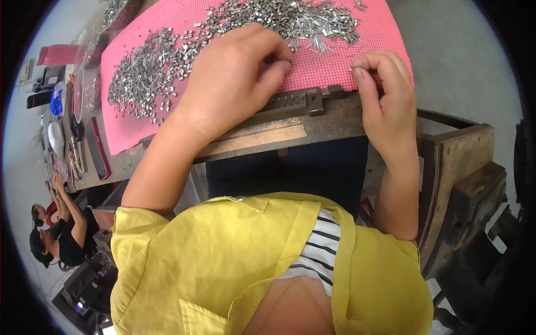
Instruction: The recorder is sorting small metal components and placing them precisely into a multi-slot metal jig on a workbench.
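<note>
Over the near edge of a pink textured mat [312, 75], my left hand [234, 72] is closed, thumb and forefinger meeting. Whatever they may hold is too small to make out. My right hand [391, 84] is at the mat's right corner, pinching a tiny grey metal piece [351, 70] between thumb and forefinger. Beyond my left hand spreads a pile of small metal pieces [240, 19], with thin pins [319, 42] at its right end. A dark slotted metal bar [296, 102] lies along the mat's near edge, partly hidden by my left hand.
The wooden bench edge [268, 135] runs just in front of me. Clear containers [89, 84], a red-and-black case [98, 148] and a white rounded object [56, 138] sit to the left. Two people [72, 240] work farther left. A wooden frame [460, 151] stands on the right.
</note>
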A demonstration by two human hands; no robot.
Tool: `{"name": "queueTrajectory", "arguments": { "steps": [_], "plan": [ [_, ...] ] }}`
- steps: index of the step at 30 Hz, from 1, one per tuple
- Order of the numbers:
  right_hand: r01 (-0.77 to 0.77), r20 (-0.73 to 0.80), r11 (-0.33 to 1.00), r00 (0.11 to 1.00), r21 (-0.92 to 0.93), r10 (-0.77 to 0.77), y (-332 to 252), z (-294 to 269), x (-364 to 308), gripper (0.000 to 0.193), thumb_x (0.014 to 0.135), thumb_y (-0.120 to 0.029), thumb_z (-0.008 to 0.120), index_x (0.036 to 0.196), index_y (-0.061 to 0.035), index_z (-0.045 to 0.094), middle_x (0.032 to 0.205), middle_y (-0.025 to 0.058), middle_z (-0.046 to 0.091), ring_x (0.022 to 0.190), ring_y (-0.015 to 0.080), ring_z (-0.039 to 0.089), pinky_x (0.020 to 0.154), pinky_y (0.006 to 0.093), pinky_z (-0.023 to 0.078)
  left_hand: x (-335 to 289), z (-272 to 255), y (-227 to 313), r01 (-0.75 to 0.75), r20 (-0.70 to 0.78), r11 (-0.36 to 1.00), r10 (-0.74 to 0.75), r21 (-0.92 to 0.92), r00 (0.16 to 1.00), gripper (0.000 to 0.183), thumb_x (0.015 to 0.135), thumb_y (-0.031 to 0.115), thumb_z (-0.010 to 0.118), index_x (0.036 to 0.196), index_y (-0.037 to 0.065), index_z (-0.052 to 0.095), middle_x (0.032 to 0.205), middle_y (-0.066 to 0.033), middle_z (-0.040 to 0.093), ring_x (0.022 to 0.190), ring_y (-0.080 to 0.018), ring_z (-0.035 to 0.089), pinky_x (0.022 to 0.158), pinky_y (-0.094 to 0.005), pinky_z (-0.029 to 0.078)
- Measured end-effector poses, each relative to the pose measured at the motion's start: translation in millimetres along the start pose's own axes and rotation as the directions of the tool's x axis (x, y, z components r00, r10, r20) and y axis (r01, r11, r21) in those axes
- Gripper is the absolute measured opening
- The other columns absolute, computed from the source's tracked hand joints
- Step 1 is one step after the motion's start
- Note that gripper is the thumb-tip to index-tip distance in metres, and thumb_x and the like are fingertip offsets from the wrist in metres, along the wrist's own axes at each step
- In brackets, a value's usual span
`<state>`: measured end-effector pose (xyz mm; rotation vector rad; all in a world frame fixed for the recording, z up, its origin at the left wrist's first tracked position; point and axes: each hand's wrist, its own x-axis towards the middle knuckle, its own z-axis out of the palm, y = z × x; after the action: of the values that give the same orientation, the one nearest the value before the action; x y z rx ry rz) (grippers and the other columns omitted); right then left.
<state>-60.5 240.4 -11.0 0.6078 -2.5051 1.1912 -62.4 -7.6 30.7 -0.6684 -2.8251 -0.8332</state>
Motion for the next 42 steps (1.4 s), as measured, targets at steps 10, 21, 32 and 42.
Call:
{"name": "queueTrajectory", "arguments": {
  "steps": [10,21,32,42],
  "plan": [
    [-0.129,0.108,0.942,0.989,0.310,0.100,-23,4,-13,0.004,0.097,-0.004,0.064,0.101,-0.0020,0.064,0.090,0.0085,0.063,0.083,0.0241,0.060,0.078,0.0354,0.048,-45,-18,7,0.183,-0.047,0.911,-0.215,-0.368,0.975,0.013,0.092,0.004,0.072,0.104,-0.001,0.070,0.095,-0.0086,0.071,0.086,-0.0186,0.067,0.080,-0.0298,0.052],
    [0.275,0.022,0.961,0.961,-0.042,-0.274,-26,27,-19,0.018,0.083,-0.006,0.075,0.099,-0.0110,0.067,0.101,0.0027,0.066,0.096,0.0252,0.063,0.089,0.0393,0.042,-50,27,20,-0.001,-0.250,0.997,-0.020,-0.083,0.968,0.011,0.074,0.010,0.077,0.084,0.012,0.072,0.087,0.0010,0.066,0.081,-0.0230,0.066,0.075,-0.0364,0.044],
    [0.379,0.014,0.903,0.923,-0.204,-0.384,-28,34,-18,0.023,0.079,-0.005,0.072,0.101,-0.0077,0.068,0.099,0.0040,0.065,0.093,0.0243,0.065,0.087,0.0388,0.044,-49,42,33,-0.039,-0.291,0.945,0.139,0.324,0.947,0.017,0.069,0.011,0.077,0.083,0.014,0.067,0.088,0.0017,0.064,0.076,-0.0183,0.063,0.073,-0.0358,0.042],
    [0.337,-0.050,0.935,0.938,-0.114,-0.344,-28,26,-20,0.019,0.077,-0.005,0.078,0.095,-0.0093,0.073,0.094,0.0010,0.069,0.089,0.0196,0.067,0.084,0.0371,0.042,-51,13,19,0.112,-0.245,0.992,-0.122,-0.053,0.962,0.018,0.077,0.005,0.086,0.094,0.005,0.081,0.091,-0.0064,0.078,0.083,-0.0183,0.074,0.076,-0.0298,0.054]
  ]
}}
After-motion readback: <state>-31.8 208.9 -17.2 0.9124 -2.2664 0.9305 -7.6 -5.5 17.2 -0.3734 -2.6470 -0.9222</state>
